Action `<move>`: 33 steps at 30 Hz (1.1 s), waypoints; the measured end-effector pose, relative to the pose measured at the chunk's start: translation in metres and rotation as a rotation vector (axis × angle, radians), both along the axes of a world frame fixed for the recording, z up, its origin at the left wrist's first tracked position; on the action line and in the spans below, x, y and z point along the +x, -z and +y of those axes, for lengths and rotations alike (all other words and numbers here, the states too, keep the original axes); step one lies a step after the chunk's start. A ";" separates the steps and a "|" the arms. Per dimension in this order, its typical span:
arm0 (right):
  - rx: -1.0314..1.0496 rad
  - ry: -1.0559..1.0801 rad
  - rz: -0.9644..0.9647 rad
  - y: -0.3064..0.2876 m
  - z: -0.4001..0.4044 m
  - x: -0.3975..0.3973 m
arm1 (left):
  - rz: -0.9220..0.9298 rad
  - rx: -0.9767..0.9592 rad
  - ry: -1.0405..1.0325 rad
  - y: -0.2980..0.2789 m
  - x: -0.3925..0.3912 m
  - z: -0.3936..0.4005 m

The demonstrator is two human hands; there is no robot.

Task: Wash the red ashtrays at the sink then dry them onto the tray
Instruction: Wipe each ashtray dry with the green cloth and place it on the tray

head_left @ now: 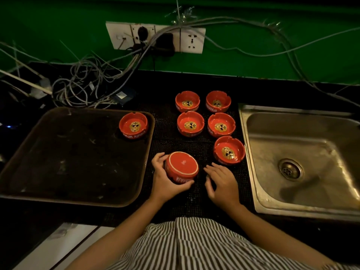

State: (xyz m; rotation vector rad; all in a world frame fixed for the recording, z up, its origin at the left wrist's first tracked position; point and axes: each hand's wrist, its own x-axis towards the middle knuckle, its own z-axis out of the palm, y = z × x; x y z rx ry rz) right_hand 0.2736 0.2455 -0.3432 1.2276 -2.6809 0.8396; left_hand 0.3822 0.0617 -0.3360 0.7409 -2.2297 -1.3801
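Fingers (158, 159) of your left hand (165, 180) curl round an upturned ashtray (182, 167) on the bench (171, 141), between tray (58, 172) and sink (296, 158); your right hand (222, 184) hovers loose just right. One ashtray (133, 126) sits on the tray's far right corner.

Red ashtrays: five upright ashtrays (206, 121) on the mat; one ashtray on the tray (133, 125), far right corner. One upturned ashtray (182, 166), base up. Brown tray (74, 160) left; steel sink (300, 162) right.
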 end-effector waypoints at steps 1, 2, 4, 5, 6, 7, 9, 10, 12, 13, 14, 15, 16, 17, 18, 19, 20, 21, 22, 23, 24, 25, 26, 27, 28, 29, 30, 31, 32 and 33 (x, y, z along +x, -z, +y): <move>-0.005 -0.006 0.003 0.000 0.001 -0.001 | 0.043 0.015 -0.021 -0.002 -0.001 0.003; -0.009 -0.004 -0.001 0.001 0.001 -0.001 | 0.081 0.019 -0.037 -0.003 -0.002 0.004; -0.027 0.008 -0.012 0.001 0.001 -0.001 | 0.113 0.018 -0.038 -0.010 -0.007 0.004; -0.037 0.009 -0.015 0.001 0.001 -0.001 | 0.098 0.015 -0.024 -0.014 -0.010 0.003; -0.046 0.006 -0.015 0.001 0.001 -0.002 | 0.068 0.004 -0.006 -0.018 -0.014 0.001; -0.054 0.002 -0.016 0.002 0.001 -0.002 | 0.022 -0.022 0.010 -0.022 -0.019 -0.001; -0.068 -0.003 -0.022 0.003 0.001 -0.003 | -0.096 -0.113 0.034 -0.028 -0.027 -0.006; -0.075 -0.004 -0.030 0.003 0.001 -0.003 | -0.160 -0.150 0.044 -0.030 -0.031 -0.008; -0.089 -0.005 -0.047 0.004 0.002 -0.003 | -0.276 -0.187 0.053 -0.032 -0.036 -0.013; -0.094 -0.006 -0.051 0.004 0.002 -0.003 | -0.323 -0.208 0.058 -0.031 -0.037 -0.015; -0.099 -0.006 -0.053 0.005 0.003 -0.003 | -0.363 -0.235 0.066 -0.030 -0.037 -0.017; -0.104 -0.006 -0.054 0.006 0.003 -0.003 | -0.393 -0.267 0.075 -0.029 -0.036 -0.017; -0.111 -0.005 -0.054 0.006 0.003 -0.003 | -0.409 -0.298 0.084 -0.027 -0.034 -0.016; -0.121 -0.002 -0.051 0.008 0.003 -0.003 | -0.410 -0.320 0.086 -0.026 -0.033 -0.015; -0.132 0.002 -0.048 0.009 0.003 -0.003 | -0.402 -0.328 0.085 -0.025 -0.031 -0.015; -0.145 0.007 -0.046 0.010 0.004 -0.003 | -0.395 -0.330 0.100 -0.024 -0.030 -0.016; -0.156 0.010 -0.045 0.011 0.004 -0.002 | -0.399 -0.335 0.144 -0.024 -0.029 -0.018; -0.164 0.011 -0.043 0.011 0.005 -0.002 | -0.417 -0.345 0.213 -0.024 -0.028 -0.023; -0.164 0.009 -0.039 0.010 0.006 -0.002 | -0.444 -0.353 0.295 -0.024 -0.027 -0.030; -0.154 0.006 -0.030 0.009 0.007 -0.002 | -0.473 -0.347 0.376 -0.026 -0.026 -0.038; -0.132 0.004 -0.018 0.008 0.009 0.000 | -0.491 -0.327 0.446 -0.027 -0.025 -0.047; -0.099 0.006 -0.006 0.006 0.011 0.002 | -0.489 -0.296 0.499 -0.028 -0.024 -0.055; -0.056 0.013 0.005 0.005 0.014 0.005 | -0.472 -0.248 0.527 -0.029 -0.023 -0.061; -0.006 0.028 0.015 0.004 0.017 0.007 | -0.442 -0.192 0.532 -0.030 -0.022 -0.064; 0.041 0.051 0.020 0.004 0.019 0.010 | -0.411 -0.149 0.521 -0.030 -0.021 -0.065; 0.074 0.079 0.021 0.004 0.020 0.013 | -0.385 -0.124 0.499 -0.029 -0.020 -0.064; 0.085 0.105 0.012 0.005 0.020 0.015 | -0.367 -0.113 0.468 -0.027 -0.019 -0.061; 0.074 0.126 -0.004 0.006 0.019 0.016 | -0.358 -0.108 0.434 -0.024 -0.017 -0.058; 0.052 0.140 -0.026 0.006 0.016 0.018 | -0.353 -0.103 0.403 -0.020 -0.015 -0.054; 0.023 0.144 -0.048 0.006 0.012 0.020 | -0.344 -0.093 0.375 -0.017 -0.012 -0.051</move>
